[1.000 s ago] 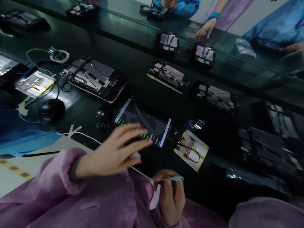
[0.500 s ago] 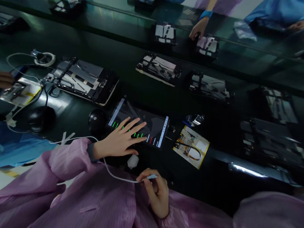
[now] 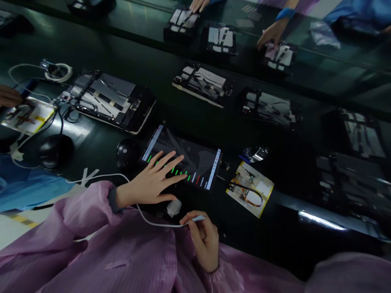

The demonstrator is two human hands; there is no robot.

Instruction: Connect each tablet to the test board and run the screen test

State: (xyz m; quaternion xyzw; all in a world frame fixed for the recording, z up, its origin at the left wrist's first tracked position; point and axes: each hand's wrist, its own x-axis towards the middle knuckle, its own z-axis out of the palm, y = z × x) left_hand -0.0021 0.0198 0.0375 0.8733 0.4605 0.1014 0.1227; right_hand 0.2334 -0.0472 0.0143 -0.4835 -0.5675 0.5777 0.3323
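Note:
My left hand (image 3: 152,179) lies with fingers spread over the lower left of a lit tablet screen (image 3: 192,156). Green and red lines of text show around the fingers. My right hand (image 3: 203,240) is lower down, pinching the pale plug end of a white cable (image 3: 152,223) between thumb and fingers. That cable runs left under my left wrist to tape on the table. A small crumpled white piece (image 3: 174,208) sits just below my left thumb. Right of the screen lies a yellow-edged battery pack (image 3: 250,189) with an orange-brown flat cable on it.
A black mouse (image 3: 126,153) stands left of the screen, another black mouse (image 3: 56,150) farther left. Opened tablet (image 3: 106,101) and several more opened devices lie beyond. Co-workers' hands reach in at the far side (image 3: 273,34) and the left edge (image 3: 9,96). A tape roll (image 3: 59,73) stands back left.
My left hand has slid slightly left and down relative to the screen, fingers still spread. My right hand keeps its pinch on the plug. Another co-worker's hand has appeared at the top.

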